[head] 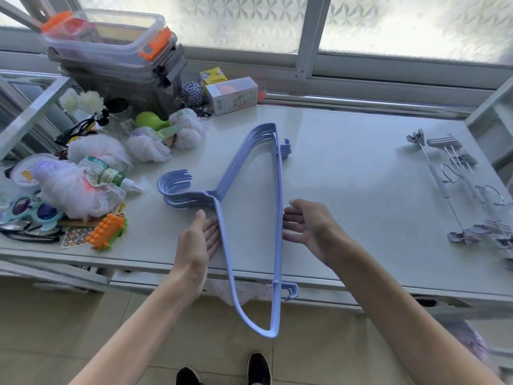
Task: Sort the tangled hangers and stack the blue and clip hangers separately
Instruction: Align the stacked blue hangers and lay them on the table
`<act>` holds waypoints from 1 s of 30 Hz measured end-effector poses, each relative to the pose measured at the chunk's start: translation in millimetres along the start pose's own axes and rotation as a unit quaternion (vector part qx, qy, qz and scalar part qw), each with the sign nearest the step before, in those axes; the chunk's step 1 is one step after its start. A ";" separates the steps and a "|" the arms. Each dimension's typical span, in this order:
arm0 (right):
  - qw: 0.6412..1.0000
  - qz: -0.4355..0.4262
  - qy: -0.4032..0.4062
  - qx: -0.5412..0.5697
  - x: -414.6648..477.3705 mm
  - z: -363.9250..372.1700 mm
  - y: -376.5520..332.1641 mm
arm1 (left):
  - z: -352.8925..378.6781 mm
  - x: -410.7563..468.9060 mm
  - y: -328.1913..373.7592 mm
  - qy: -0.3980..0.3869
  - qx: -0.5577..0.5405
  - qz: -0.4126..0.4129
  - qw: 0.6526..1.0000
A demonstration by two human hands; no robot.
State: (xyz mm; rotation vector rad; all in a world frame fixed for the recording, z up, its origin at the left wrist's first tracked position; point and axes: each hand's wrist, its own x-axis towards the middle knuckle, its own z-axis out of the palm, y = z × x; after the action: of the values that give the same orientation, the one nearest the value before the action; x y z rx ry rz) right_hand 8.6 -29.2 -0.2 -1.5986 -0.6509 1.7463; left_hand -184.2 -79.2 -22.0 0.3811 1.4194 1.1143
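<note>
Centrally, a stack of blue hangers [206,196] is laid flat on the white table [347,162], with the hooks turned to the left and the straight bars to the right. Its near end is carried out past the table's near edge, over the tiled floor [166,315].

The stack is flanked by both hands. The left grip [200,240] is released, its straight fingers laid against the sloping left arm of the stack. The right grip [305,223] is likewise released, palm turned inward, with the fingertips at the straight bars; whether they are touched cannot be told.

Well apart, at the table's right end, metal clip hangers [441,142] are gathered in a separate group.

The far left corner is filled with clear storage boxes [111,37] with orange latches, mesh bath sponges [147,147] and sunglasses [33,209]. A frosted window [222,20] is seen along the far side.
</note>
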 end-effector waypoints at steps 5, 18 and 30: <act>1.000 -0.006 0.013 -0.006 4.4 -1.9 -1.7 | 5.0 2.1 -0.9 0.006 -0.030 0.001 1.000; 0.999 -0.016 0.039 -0.006 27.7 -11.6 -27.1 | 41.3 27.0 5.0 -0.008 -0.046 0.016 0.999; 0.998 -0.030 0.058 0.016 50.9 -15.1 -44.4 | 70.0 49.6 17.5 -0.014 -0.025 0.043 0.999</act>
State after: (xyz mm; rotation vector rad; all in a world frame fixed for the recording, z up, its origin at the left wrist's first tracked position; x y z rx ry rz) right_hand 28.9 37.0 -2.2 -1.6292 -0.6064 1.6007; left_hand -138.6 -4.4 -23.5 0.4233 1.3580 1.2076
